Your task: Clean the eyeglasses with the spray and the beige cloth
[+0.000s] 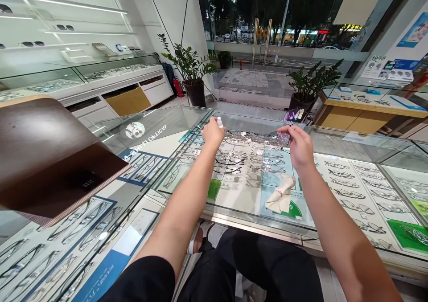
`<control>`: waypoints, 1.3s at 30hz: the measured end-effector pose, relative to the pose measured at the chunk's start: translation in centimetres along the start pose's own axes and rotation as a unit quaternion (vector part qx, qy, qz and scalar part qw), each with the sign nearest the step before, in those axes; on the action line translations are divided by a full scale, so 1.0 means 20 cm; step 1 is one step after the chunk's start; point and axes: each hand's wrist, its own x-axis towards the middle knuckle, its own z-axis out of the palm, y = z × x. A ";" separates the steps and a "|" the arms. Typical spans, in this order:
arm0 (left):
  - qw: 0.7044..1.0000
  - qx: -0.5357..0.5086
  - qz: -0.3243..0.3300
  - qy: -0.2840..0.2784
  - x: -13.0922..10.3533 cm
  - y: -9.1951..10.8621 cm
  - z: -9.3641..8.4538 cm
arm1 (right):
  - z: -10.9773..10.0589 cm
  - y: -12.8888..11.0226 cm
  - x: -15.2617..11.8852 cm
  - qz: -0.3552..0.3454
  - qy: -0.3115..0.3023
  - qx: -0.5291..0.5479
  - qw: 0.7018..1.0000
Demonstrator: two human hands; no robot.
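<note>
My left hand (213,134) is closed around a small bottle with a white top (220,121), above the far part of the glass display counter (240,213). Most of the bottle is hidden by the fingers. To the right, my right hand (300,147) pinches a pair of thin-rimmed glasses (283,139), which hang on end with one lens above the other and show purple reflections. A crumpled beige cloth (281,195) lies on the glass between my forearms, nearer to me. Rows of glasses (230,161) show under and around my hands.
A dark brown board-like object (60,155) stands at the left over more display cases. Potted plants (195,79) are beyond the counter, before glass doors. Further framed rows of glasses (347,184) lie in the case at the right.
</note>
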 end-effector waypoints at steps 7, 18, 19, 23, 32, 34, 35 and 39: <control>0.976 -0.082 0.123 0.162 -0.25 0.24 -0.10 | -0.02 -0.01 0.03 -0.011 0.005 0.012 1.000; 0.841 -0.106 0.379 -0.371 -0.90 0.45 0.05 | -0.11 -0.03 0.10 -0.015 0.056 0.006 0.998; 0.843 -0.097 0.380 -0.367 -0.92 0.45 0.07 | -0.11 -0.03 0.10 -0.016 0.054 0.005 0.998; 0.837 -0.133 0.364 -0.386 -0.93 0.44 0.09 | -0.10 -0.03 0.10 -0.011 0.057 -0.001 0.998; 0.741 -0.422 0.096 -0.514 -0.57 0.42 0.04 | -0.13 -0.07 0.11 -0.010 0.074 0.018 0.997; 0.738 -0.499 0.042 -0.453 -0.49 0.40 0.03 | -0.12 -0.08 0.10 -0.002 0.069 0.025 0.997; 0.734 -0.530 0.016 -0.424 -0.45 0.39 0.03 | -0.11 -0.08 0.09 0.002 0.060 0.026 0.998; 0.712 -0.607 -0.068 -0.345 -0.38 0.38 0.02 | -0.06 -0.10 0.05 0.037 -0.020 0.031 0.999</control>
